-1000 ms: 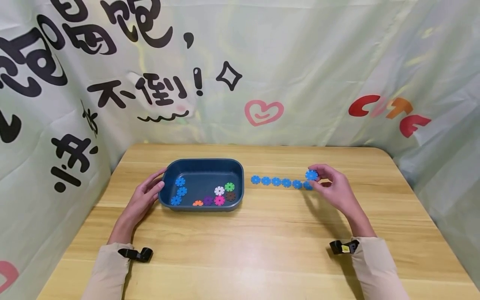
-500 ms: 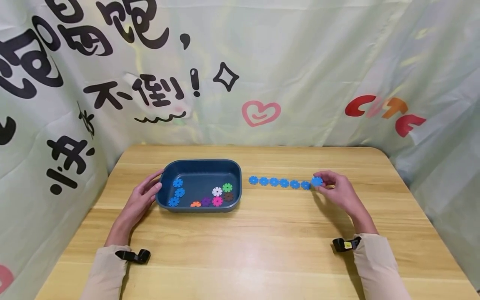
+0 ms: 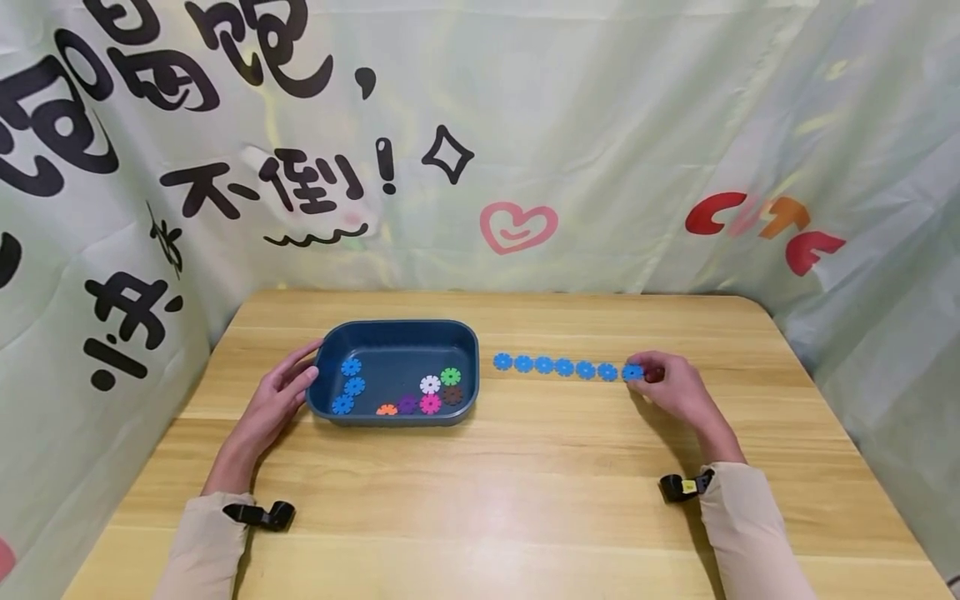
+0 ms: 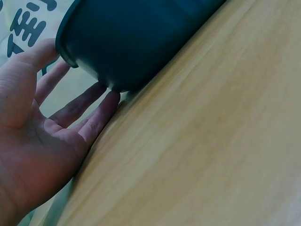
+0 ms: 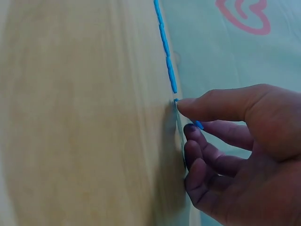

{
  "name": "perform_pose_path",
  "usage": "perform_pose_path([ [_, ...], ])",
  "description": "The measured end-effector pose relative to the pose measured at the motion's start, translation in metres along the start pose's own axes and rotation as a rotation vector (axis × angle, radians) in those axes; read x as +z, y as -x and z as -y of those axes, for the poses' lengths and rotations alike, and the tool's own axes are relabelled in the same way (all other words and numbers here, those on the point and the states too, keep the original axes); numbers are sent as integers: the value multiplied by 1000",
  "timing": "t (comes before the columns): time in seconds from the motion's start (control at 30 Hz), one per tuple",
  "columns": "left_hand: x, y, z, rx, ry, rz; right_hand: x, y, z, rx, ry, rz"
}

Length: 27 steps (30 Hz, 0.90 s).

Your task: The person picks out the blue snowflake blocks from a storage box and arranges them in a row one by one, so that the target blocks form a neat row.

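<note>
In the head view my right hand point(image 3: 672, 387) pinches a blue notched plastic disc point(image 3: 633, 372) between thumb and fingers, low over the table at the right end of a row of several matching blue discs point(image 3: 564, 367). The right wrist view shows the thumb point(image 5: 214, 104) at the disc's edge, with the row running away beyond it. My left hand point(image 3: 270, 410) touches the left end of a dark blue tray point(image 3: 393, 419). Seen from the left wrist, its thumb is at the rim and the extended fingers point(image 4: 89, 106) touch the tray's outer wall.
Three blue discs point(image 3: 354, 386) lie at the tray's left side. Orange, purple, pink point(image 3: 431, 404), white, green and brown discs lie at its right front. A printed cloth point(image 3: 570, 125) hangs behind the wooden table point(image 3: 480, 500).
My right hand has lowered the blue disc from above the row's right end to its outer side, in line with the others. The left hand stays at the tray.
</note>
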State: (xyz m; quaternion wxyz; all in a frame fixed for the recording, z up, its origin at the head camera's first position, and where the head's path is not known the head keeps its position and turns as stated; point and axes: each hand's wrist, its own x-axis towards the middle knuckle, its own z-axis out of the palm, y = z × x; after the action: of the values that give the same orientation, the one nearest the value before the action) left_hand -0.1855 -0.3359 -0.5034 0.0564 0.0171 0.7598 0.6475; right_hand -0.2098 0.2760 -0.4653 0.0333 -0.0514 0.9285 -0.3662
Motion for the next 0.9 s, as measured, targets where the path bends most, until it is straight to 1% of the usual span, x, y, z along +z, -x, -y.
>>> perform_pose_path([
  [0.2,0,1,2,14,6,-1,1,-3,-1,19,-16,33],
  [0.3,0,0,1,9,9,1,0,-5,-2,26,-23,41],
  [0.43,0,-1,1,-1,3,2,0,-5,-3,24,-18,50],
  [0.7,1,-2,-1,5,-4,3,-3,-5,-1,13,-30,58],
  [0.9,0,-1,1,27,40,10,-4,-4,4,12,-37,44],
])
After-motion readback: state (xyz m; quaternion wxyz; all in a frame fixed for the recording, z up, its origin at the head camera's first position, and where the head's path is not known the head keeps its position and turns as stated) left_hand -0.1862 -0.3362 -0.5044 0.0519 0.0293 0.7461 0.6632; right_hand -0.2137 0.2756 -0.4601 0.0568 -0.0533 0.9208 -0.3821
